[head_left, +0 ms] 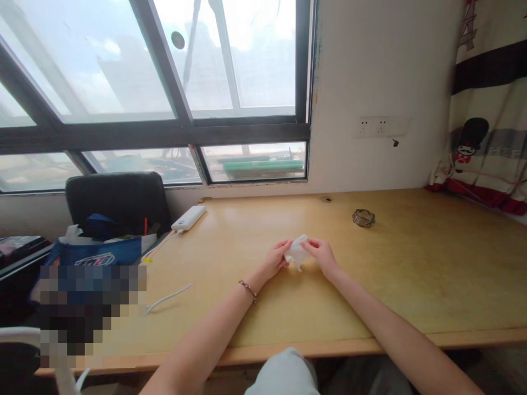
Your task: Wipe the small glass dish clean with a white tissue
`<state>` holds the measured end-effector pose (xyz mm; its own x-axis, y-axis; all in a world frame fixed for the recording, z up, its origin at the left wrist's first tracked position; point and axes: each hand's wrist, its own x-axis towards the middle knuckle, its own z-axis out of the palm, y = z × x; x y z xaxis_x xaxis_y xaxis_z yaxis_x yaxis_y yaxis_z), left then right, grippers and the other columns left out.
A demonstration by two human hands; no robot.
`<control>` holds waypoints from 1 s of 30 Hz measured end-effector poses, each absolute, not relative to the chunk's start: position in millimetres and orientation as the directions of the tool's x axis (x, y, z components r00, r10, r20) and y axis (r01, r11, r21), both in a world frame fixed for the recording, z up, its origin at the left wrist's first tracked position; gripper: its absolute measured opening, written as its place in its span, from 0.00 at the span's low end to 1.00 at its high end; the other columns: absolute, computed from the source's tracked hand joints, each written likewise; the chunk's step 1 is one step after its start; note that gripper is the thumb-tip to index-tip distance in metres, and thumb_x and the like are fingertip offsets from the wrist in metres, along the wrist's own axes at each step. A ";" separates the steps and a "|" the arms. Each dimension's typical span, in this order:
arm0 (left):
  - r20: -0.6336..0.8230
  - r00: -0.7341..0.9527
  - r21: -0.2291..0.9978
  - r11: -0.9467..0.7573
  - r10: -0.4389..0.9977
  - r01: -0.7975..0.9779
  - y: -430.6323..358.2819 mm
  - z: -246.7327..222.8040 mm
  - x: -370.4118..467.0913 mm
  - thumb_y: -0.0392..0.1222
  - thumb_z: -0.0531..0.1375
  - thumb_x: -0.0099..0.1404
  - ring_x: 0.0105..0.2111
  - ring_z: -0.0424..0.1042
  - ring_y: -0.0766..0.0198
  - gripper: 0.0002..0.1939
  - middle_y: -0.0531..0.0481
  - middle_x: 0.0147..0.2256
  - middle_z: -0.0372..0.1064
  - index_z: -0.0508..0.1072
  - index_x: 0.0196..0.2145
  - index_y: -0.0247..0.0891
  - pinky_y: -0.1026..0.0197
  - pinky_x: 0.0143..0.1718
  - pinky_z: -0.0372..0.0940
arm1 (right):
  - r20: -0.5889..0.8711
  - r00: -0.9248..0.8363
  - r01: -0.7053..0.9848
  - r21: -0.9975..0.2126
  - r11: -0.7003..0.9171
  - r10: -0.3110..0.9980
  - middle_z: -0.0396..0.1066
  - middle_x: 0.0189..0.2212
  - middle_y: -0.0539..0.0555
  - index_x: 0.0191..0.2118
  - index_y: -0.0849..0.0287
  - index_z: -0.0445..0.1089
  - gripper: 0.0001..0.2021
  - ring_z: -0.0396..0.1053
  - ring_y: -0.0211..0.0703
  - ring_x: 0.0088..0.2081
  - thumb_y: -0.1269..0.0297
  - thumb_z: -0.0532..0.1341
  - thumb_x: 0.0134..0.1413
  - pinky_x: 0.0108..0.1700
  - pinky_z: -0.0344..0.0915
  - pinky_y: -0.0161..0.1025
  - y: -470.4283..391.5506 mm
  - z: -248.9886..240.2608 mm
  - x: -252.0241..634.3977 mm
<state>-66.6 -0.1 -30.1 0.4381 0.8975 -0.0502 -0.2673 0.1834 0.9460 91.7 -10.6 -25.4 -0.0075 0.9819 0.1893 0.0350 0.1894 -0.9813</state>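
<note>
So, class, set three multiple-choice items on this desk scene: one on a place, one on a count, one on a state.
1. Where does the white rectangular power bank lie?
A. by the window
B. beside the glass ashtray
C. on the chair
2. How many hands hold the small white folded paper?
A. none
B. one
C. two
3. The paper is:
A. flat on the desk
B. pinched above it
C. on the floor

Answers: A, it sits at the wooden desk's back left; C, left hand and right hand grip it; B, fingers hold it raised.

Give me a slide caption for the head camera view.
Both hands, left hand and right hand, hold a white tissue over a wooden desk.
</note>
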 end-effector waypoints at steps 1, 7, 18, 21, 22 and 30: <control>-0.050 0.437 0.948 0.180 0.898 -0.262 -0.6 -29.3 -66.2 0.52 0.57 0.55 0.10 0.47 0.79 0.20 0.55 0.20 0.62 0.70 0.38 0.33 0.69 0.11 0.40 | 0.167 0.042 0.002 -0.986 0.167 0.985 0.72 0.24 0.53 0.28 0.63 0.72 0.15 0.66 0.41 0.25 0.54 0.62 0.38 0.28 0.59 0.35 -10.1 -26.2 95.4; -0.040 0.420 0.953 0.161 0.907 -0.257 -4.5 -23.5 -64.2 0.53 0.57 0.54 0.18 0.59 0.74 0.23 0.48 0.26 0.68 0.69 0.41 0.32 0.70 0.17 0.49 | 0.092 0.117 -0.150 -0.983 0.109 0.989 0.71 0.21 0.52 0.26 0.63 0.71 0.15 0.65 0.39 0.22 0.53 0.63 0.36 0.25 0.59 0.34 -2.2 -38.9 105.3; 0.002 0.482 0.942 0.160 0.876 -0.296 -10.1 -14.2 -65.2 0.39 0.63 0.46 0.26 0.67 0.67 0.27 0.46 0.37 0.69 0.67 0.46 0.37 0.68 0.24 0.59 | -0.058 0.224 -0.293 -0.956 0.010 0.973 0.69 0.21 0.52 0.25 0.58 0.64 0.13 0.65 0.40 0.21 0.53 0.61 0.37 0.20 0.58 0.34 -5.0 -24.2 105.2; 0.025 0.497 0.930 0.162 0.868 -0.331 -10.6 -13.7 -66.8 0.35 0.62 0.44 0.31 0.68 0.64 0.26 0.46 0.38 0.69 0.68 0.45 0.37 0.66 0.28 0.62 | -0.094 0.208 -0.293 -0.956 -0.030 0.974 0.70 0.21 0.52 0.25 0.58 0.64 0.14 0.64 0.40 0.20 0.53 0.61 0.36 0.18 0.57 0.33 -7.4 -19.7 106.0; 0.032 0.507 0.925 0.167 0.861 -0.341 -10.3 -14.3 -67.1 0.35 0.61 0.44 0.32 0.68 0.63 0.27 0.46 0.39 0.69 0.68 0.45 0.37 0.65 0.29 0.62 | -0.107 0.202 -0.303 -0.952 -0.042 0.974 0.70 0.21 0.52 0.25 0.59 0.64 0.14 0.64 0.40 0.20 0.52 0.61 0.36 0.18 0.58 0.33 -7.8 -19.6 105.9; -0.021 0.344 0.943 0.133 0.939 -0.306 -4.4 -27.1 -59.1 0.44 0.61 0.50 0.26 0.68 0.65 0.18 0.45 0.30 0.71 0.71 0.38 0.31 0.66 0.27 0.60 | -0.051 0.124 -0.395 -0.919 0.002 0.991 0.65 0.17 0.48 0.22 0.60 0.64 0.15 0.59 0.34 0.18 0.52 0.63 0.36 0.19 0.56 0.32 -9.2 -19.9 103.4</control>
<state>-59.1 -4.4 -27.1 0.3437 0.9388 -0.0208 -0.3064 0.1330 0.9426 103.4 -9.2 -19.9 0.1245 0.9909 -0.0511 -0.3950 0.0022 -0.9187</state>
